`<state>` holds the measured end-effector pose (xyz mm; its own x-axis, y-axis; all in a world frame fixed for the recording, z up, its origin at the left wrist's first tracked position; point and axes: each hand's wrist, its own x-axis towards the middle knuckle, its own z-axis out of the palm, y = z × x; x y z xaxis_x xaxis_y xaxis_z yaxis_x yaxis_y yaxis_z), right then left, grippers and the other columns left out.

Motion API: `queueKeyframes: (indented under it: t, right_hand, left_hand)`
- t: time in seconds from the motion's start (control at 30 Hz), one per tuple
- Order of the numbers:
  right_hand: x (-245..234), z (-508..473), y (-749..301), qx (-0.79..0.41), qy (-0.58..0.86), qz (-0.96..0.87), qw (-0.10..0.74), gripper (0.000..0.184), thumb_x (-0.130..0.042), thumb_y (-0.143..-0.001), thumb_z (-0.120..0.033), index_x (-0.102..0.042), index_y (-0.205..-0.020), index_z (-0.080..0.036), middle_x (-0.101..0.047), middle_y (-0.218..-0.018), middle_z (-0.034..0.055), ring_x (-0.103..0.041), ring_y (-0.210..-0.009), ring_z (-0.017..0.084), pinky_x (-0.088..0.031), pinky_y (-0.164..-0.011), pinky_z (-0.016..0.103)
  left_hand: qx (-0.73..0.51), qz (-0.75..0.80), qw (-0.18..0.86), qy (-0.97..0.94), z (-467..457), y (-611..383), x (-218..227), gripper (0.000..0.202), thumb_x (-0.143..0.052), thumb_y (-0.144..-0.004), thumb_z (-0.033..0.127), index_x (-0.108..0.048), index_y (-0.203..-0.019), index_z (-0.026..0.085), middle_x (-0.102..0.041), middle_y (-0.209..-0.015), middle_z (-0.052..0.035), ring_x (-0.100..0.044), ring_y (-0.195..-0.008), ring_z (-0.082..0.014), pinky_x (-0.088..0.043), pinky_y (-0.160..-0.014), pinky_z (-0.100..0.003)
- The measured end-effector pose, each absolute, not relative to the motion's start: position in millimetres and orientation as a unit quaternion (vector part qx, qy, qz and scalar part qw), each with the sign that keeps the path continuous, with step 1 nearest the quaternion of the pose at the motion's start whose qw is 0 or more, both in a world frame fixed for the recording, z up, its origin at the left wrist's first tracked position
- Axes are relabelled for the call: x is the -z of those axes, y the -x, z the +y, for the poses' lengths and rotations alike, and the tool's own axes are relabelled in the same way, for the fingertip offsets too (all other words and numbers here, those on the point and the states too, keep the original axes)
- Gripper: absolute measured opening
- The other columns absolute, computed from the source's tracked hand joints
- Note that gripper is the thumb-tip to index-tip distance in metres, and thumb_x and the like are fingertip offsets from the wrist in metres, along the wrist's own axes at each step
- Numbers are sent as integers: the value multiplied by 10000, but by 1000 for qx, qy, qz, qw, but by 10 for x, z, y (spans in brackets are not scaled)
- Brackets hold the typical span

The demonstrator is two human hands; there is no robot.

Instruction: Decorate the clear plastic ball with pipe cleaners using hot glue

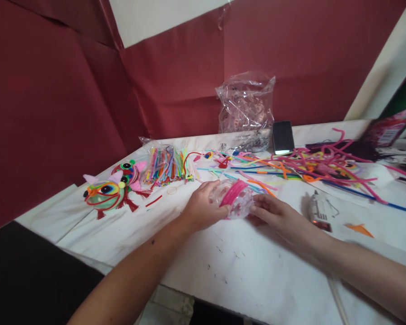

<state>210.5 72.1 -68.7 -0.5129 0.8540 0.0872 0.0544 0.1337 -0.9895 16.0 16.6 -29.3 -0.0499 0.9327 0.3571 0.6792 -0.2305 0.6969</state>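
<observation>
My left hand [203, 208] and my right hand [279, 216] hold a clear plastic ball [235, 199] between them, just above the white table [243, 266]. Pink pipe cleaner [233, 192] is wound round the ball. My left hand's fingers wrap its left side; my right hand's fingertips press on its right side. Two finished ball creatures with big eyes and pink ears, one [104, 194] in front and one [128, 172] behind, lie at the left of the table.
A packet of coloured sticks [165, 166] lies beyond the creatures. Loose pipe cleaners [311, 167] sprawl across the back right. A clear bag [245, 108] and a phone [283, 137] stand against the red backdrop. A glue gun [320, 210] lies right of my hands.
</observation>
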Motion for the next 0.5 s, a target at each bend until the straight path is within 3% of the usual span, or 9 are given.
queueKeyframes:
  t: [0.23,0.37,0.5]
  right_hand:
    - [751,807,-2102,-523,348,-664,406,327,-669,-691,-382,-542,-942,-215,-654,-944,57,-626,-834,211,-499,-736,351]
    - [734,766,-2091,-504,335,-687,401,312,-650,-706,-367,-523,-951,-220,-654,-930,59,-636,-803,211,-505,-709,359]
    - [635,653,-2093,-483,323,-716,386,303,-628,-731,-379,-515,-969,-229,-655,-919,60,-644,-790,214,-519,-705,373]
  left_hand:
    - [-454,543,278,-650,236,-94,351,612,-731,-623,259,-490,-1184,229,-543,-1252,-81,-509,-1176,-259,-484,-883,-356]
    - [-485,528,370,-590,265,-114,384,523,-718,-632,271,-449,-1077,221,-616,-1060,-46,-602,-1010,-214,-501,-785,-313]
    - [-512,550,378,-542,295,-141,400,521,-730,-583,273,-417,-995,215,-609,-959,-22,-616,-905,-189,-491,-749,-302]
